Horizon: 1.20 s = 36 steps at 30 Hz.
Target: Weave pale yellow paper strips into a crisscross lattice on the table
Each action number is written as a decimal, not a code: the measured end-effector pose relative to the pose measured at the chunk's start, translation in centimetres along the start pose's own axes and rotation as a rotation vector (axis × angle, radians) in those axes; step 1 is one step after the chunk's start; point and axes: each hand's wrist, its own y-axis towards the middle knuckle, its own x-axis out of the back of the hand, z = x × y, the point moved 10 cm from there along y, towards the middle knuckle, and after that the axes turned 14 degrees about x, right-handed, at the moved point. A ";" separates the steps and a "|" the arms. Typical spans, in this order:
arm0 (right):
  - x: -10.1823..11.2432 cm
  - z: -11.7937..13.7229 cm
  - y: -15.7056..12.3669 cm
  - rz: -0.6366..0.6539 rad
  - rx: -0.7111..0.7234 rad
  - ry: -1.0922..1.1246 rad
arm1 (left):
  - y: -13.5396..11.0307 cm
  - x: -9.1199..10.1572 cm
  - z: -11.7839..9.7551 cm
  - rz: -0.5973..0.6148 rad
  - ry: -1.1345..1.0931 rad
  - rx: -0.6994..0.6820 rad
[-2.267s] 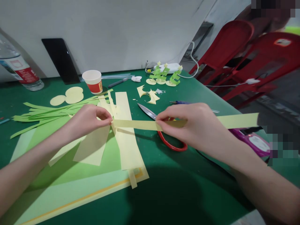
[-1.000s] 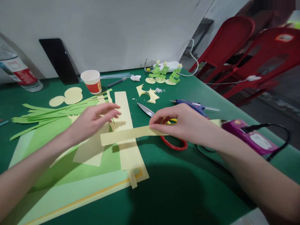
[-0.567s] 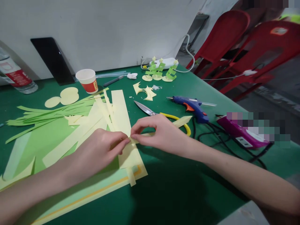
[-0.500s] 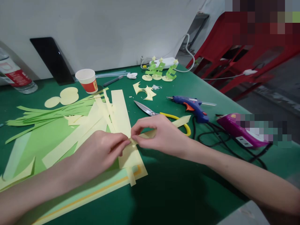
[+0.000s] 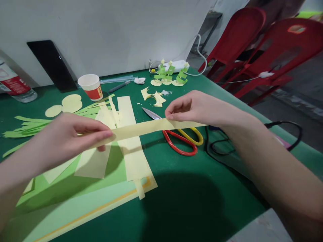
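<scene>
A long pale yellow paper strip (image 5: 141,128) is stretched level above the green table (image 5: 191,188). My left hand (image 5: 68,139) pinches its left end between thumb and fingers. My right hand (image 5: 194,107) pinches the strip further right, fingers closed on its upper edge. Under the strip lie wider yellow paper strips (image 5: 128,134) on a light green sheet (image 5: 58,198). Scissors (image 5: 176,137) with red and yellow handles lie just below my right hand.
Thin green strips (image 5: 30,124), yellow paper circles (image 5: 68,103), a paper cup (image 5: 90,86), a bottle (image 5: 15,87), a black phone (image 5: 50,65), a marker (image 5: 119,86), yellow scraps (image 5: 153,97) and small green paper figures (image 5: 169,72) sit further back. A black cable (image 5: 285,126) runs right. Red chairs (image 5: 264,50) stand beyond the table.
My hands, pinched close together half a second ago, have drawn apart and risen, pulling the yellow strip out straight between them. The glue gun is now hidden behind my right arm.
</scene>
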 end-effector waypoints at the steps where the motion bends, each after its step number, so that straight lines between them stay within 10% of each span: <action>1: -0.3 -0.1 0.1 0.025 0.007 -0.005 | 0.0 -1.2 -0.2 0.047 0.091 -0.039; 8: -5.8 3.3 0.3 0.158 0.196 0.112 | -1.3 -6.8 -1.3 0.059 0.333 -0.137; 14: -7.7 5.7 -0.1 0.178 0.305 0.087 | -2.1 -7.4 -3.4 -0.056 0.304 -0.313; 19: -6.6 5.9 -0.2 0.118 0.265 0.101 | -2.5 -7.5 -4.3 0.065 0.243 -0.376; 27: -3.2 0.7 0.1 0.173 0.032 0.205 | -1.2 -2.1 -3.5 -0.025 0.163 -0.234; 36: 3.2 -3.9 -0.7 -0.209 -0.103 -0.041 | -0.5 -3.1 -3.0 -0.017 0.140 -0.219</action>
